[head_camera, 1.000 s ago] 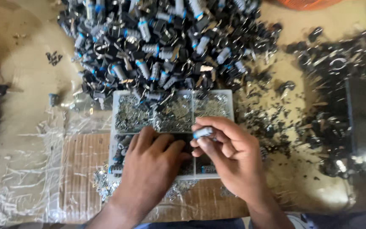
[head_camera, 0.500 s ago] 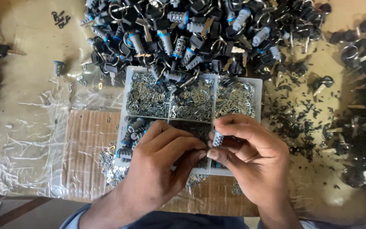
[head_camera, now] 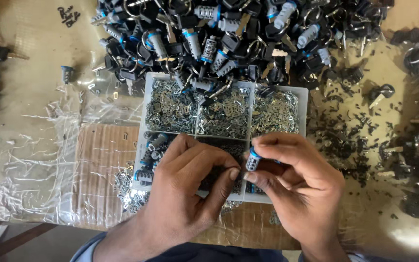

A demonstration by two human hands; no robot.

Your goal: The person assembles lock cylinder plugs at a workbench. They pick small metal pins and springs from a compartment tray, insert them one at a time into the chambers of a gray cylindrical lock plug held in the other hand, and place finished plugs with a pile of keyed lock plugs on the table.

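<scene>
Lock cylinder (head_camera: 253,160): pinched upright in right hand (head_camera: 297,184) fingers.
Left hand (head_camera: 185,189): fingers curled together, empty, over compartment tray (head_camera: 304,104).

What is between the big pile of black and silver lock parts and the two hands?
In the head view, the white compartmented plastic tray of small metal bits lies between the pile and the left hand and right hand.

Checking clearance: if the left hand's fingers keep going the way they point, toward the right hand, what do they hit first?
Probably the small silver lock cylinder pinched in the right hand; the left hand has its fingertips just beside it. Depth unclear.
</scene>
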